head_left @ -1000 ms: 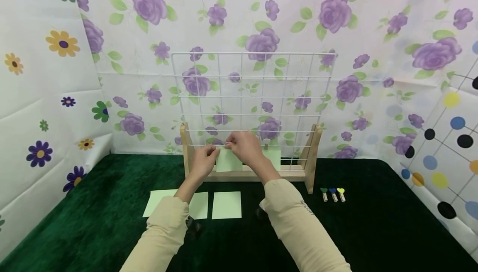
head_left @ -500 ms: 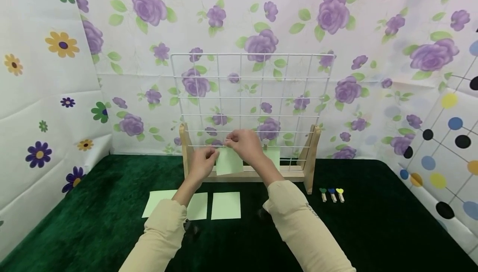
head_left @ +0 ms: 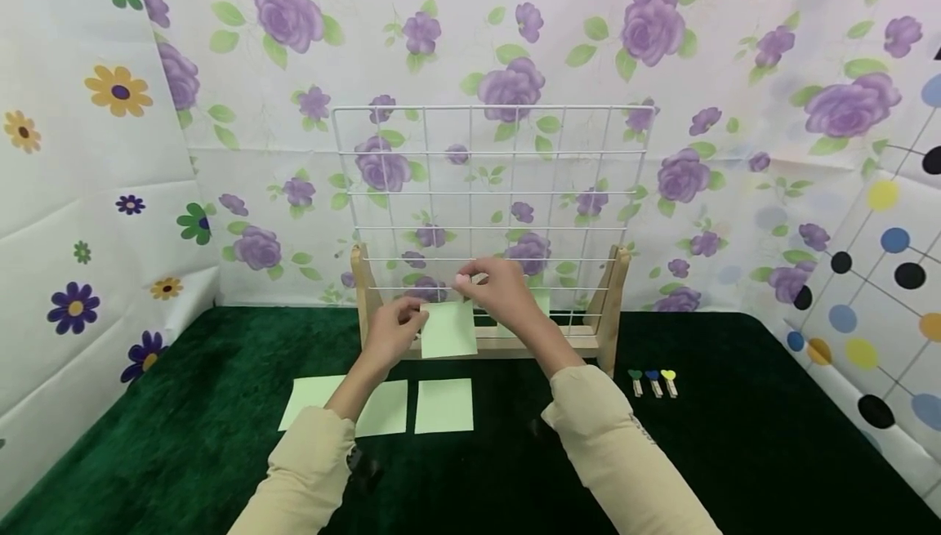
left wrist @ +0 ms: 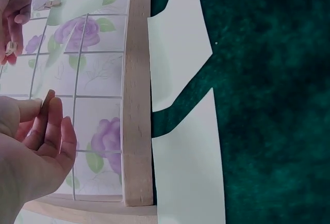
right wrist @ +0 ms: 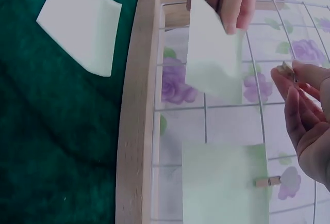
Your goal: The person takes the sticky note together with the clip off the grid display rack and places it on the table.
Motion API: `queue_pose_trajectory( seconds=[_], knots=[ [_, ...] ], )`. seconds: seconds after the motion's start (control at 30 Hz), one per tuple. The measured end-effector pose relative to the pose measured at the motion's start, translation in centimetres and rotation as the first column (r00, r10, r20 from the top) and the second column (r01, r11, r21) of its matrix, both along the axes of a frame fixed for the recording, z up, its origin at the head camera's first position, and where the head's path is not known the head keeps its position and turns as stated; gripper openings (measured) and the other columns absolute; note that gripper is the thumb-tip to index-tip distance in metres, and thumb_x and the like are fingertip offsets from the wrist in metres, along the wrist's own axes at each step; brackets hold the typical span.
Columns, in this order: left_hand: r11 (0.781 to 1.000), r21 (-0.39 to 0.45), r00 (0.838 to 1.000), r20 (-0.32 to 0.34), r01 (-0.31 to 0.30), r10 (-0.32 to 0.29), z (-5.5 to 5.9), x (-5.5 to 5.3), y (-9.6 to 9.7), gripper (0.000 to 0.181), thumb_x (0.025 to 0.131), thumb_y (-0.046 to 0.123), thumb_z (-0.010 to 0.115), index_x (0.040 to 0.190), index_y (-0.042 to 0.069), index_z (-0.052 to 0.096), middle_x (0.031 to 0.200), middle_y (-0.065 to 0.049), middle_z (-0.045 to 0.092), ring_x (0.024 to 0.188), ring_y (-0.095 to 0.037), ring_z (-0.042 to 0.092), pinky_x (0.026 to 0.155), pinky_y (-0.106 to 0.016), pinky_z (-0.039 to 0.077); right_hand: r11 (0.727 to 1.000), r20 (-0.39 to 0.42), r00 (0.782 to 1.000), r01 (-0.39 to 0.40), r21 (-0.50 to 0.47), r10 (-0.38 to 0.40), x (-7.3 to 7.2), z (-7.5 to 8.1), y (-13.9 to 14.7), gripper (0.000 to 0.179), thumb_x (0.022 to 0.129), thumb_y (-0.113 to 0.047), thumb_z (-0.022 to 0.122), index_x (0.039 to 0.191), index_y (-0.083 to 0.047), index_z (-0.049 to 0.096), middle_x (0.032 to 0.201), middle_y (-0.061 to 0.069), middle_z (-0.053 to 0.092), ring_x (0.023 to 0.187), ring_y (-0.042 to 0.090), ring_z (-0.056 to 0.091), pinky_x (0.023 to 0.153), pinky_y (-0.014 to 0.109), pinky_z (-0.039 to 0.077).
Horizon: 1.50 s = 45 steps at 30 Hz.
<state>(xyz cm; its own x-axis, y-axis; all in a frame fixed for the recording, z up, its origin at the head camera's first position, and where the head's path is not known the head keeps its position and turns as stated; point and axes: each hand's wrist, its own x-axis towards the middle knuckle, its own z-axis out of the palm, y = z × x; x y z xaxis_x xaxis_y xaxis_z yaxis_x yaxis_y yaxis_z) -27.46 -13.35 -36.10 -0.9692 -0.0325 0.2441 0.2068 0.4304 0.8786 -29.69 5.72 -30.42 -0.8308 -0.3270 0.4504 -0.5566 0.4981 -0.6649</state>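
My left hand (head_left: 390, 332) pinches the left edge of a light green paper square (head_left: 450, 331) between thumb and fingers. The square stands in front of the lower wires of a white grid rack (head_left: 470, 192). My right hand (head_left: 507, 294), just above and to the right of that paper, is apart from it. A small wooden clothespin (right wrist: 286, 70) is pinched between its thumb and fingertips. Another green paper (right wrist: 224, 182) hangs on the grid from a wooden clothespin (right wrist: 267, 181) with a pale heart; in the head view my right hand partly covers it.
Several green papers lie in front of the rack, including one square (head_left: 444, 404); my left arm covers part of the row. Three heart-topped clothespins, green (head_left: 636, 384), blue (head_left: 656, 384) and yellow (head_left: 670, 384), lie at right on the green cloth (head_left: 706, 453). Wooden feet (head_left: 613, 306) support the rack.
The held paper has come down and away from the grid wire with my left hand. My right hand has shifted a little to the right, leaving the paper's top edge.
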Motion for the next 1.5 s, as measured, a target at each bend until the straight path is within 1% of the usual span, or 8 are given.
queue_pose_trajectory(
  seconds=[0.17, 0.33, 0.63, 0.73, 0.97, 1.13, 1.33, 1.5],
  knots=[
    [0.998, 0.051, 1.000, -0.003, 0.031, -0.030, 0.0, 0.4, 0.0, 0.015, 0.097, 0.009, 0.056, 0.105, -0.003, 0.063, 0.085, -0.011, 0.065, 0.078, -0.022, 0.058, 0.070, -0.034, 0.050, 1.000, 0.015, 1.000, -0.013, -0.005, 0.013, 0.4, -0.1, 1.0, 0.024, 0.093, -0.019, 0.067, 0.110, -0.002, 0.070, 0.104, 0.009, 0.069, 0.080, 0.018, 0.069, 0.070, 0.032, 0.055],
    [0.995, 0.094, 0.998, 0.043, 0.044, -0.048, 0.1, 1.0, -0.1, 0.019, 0.100, 0.015, 0.053, 0.104, -0.001, 0.062, 0.090, -0.011, 0.062, 0.079, -0.021, 0.055, 0.069, -0.034, 0.049, 1.000, 0.032, 0.999, -0.009, 0.030, 0.008, 0.5, -0.5, 1.8, 0.020, 0.092, -0.021, 0.068, 0.102, -0.005, 0.073, 0.094, 0.004, 0.070, 0.081, 0.016, 0.068, 0.070, 0.032, 0.055],
    [0.994, 0.082, 0.992, 0.090, 0.077, -0.085, -0.4, 2.1, -0.3, 0.020, 0.097, 0.015, 0.060, 0.107, 0.001, 0.070, 0.086, -0.006, 0.062, 0.082, -0.025, 0.056, 0.072, -0.037, 0.048, 0.997, 0.042, 0.999, -0.028, 0.073, 0.025, 0.8, -1.8, 4.0, 0.023, 0.093, -0.023, 0.067, 0.107, -0.006, 0.074, 0.100, 0.005, 0.070, 0.085, 0.016, 0.067, 0.073, 0.035, 0.054],
    [0.995, 0.067, 0.992, 0.099, 0.071, -0.078, -0.6, 2.3, -0.4, 0.018, 0.096, 0.015, 0.060, 0.106, 0.002, 0.069, 0.087, -0.005, 0.062, 0.080, -0.021, 0.053, 0.068, -0.032, 0.046, 0.996, 0.027, 0.999, -0.037, 0.087, 0.035, 1.0, -2.1, 4.8, 0.023, 0.093, -0.022, 0.067, 0.107, -0.006, 0.074, 0.097, 0.005, 0.071, 0.081, 0.015, 0.066, 0.071, 0.035, 0.054],
    [0.990, 0.081, 0.981, 0.151, 0.115, -0.126, -0.8, 2.8, -0.7, 0.015, 0.098, 0.014, 0.057, 0.105, 0.001, 0.063, 0.086, -0.006, 0.061, 0.083, -0.026, 0.059, 0.071, -0.040, 0.048, 0.994, 0.031, 0.999, -0.032, 0.109, 0.029, 1.3, -3.0, 6.7, 0.021, 0.091, -0.020, 0.068, 0.106, -0.005, 0.074, 0.096, 0.003, 0.071, 0.083, 0.015, 0.066, 0.073, 0.035, 0.054],
    [0.983, 0.078, 0.971, 0.160, 0.165, -0.176, -0.8, 3.1, -0.5, 0.013, 0.098, 0.011, 0.056, 0.103, 0.001, 0.062, 0.083, -0.007, 0.059, 0.079, -0.021, 0.056, 0.072, -0.043, 0.049, 0.994, 0.063, 0.998, -0.024, 0.104, 0.018, 1.5, -3.6, 8.3, 0.019, 0.091, -0.017, 0.069, 0.102, -0.004, 0.075, 0.091, 0.003, 0.071, 0.076, 0.013, 0.063, 0.069, 0.033, 0.053],
    [0.982, 0.069, 0.966, 0.175, 0.179, -0.188, -1.1, 3.3, 0.0, 0.013, 0.096, 0.012, 0.059, 0.102, 0.003, 0.066, 0.092, -0.005, 0.063, 0.087, -0.022, 0.056, 0.076, -0.044, 0.050, 0.993, 0.111, 0.994, -0.004, 0.118, -0.009, 2.0, -4.2, 10.1, 0.025, 0.092, -0.020, 0.068, 0.107, -0.002, 0.073, 0.089, 0.003, 0.070, 0.073, 0.014, 0.060, 0.065, 0.031, 0.051],
    [0.981, 0.078, 0.965, 0.180, 0.179, -0.190, -1.3, 3.5, 0.4, 0.014, 0.095, 0.011, 0.060, 0.102, 0.003, 0.069, 0.097, -0.005, 0.064, 0.089, -0.021, 0.058, 0.076, -0.042, 0.050, 0.989, 0.154, 0.987, 0.027, 0.144, -0.050, 2.4, -4.7, 11.5, 0.028, 0.094, -0.023, 0.065, 0.113, -0.004, 0.072, 0.100, 0.006, 0.070, 0.081, 0.016, 0.061, 0.069, 0.032, 0.051]
  ],
)
